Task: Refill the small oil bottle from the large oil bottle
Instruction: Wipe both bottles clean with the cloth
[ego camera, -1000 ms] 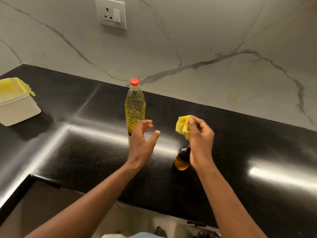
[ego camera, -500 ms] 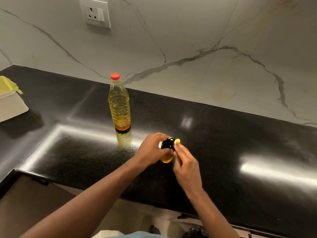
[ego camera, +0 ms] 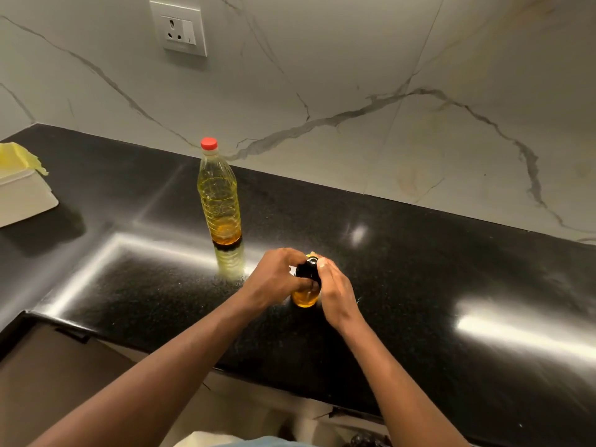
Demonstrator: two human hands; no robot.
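Observation:
The large oil bottle (ego camera: 220, 198), clear plastic with yellow oil and a red cap, stands upright on the black counter (ego camera: 419, 285), capped. To its right the small oil bottle (ego camera: 304, 296), holding amber oil under a black top, stands between my hands. My left hand (ego camera: 276, 279) wraps its left side. My right hand (ego camera: 335, 290) presses against its right side and top, with a scrap of yellow cloth (ego camera: 311, 254) showing at the fingertips. Most of the small bottle is hidden by my fingers.
A white tray (ego camera: 22, 196) with a yellow cloth in it sits at the far left of the counter. A marble wall with a power socket (ego camera: 179, 29) rises behind. The counter's front edge runs just below my wrists.
A second ago my right hand held the yellow cloth above the small bottle and my left hand was open beside it. Both hands have since closed onto the small bottle.

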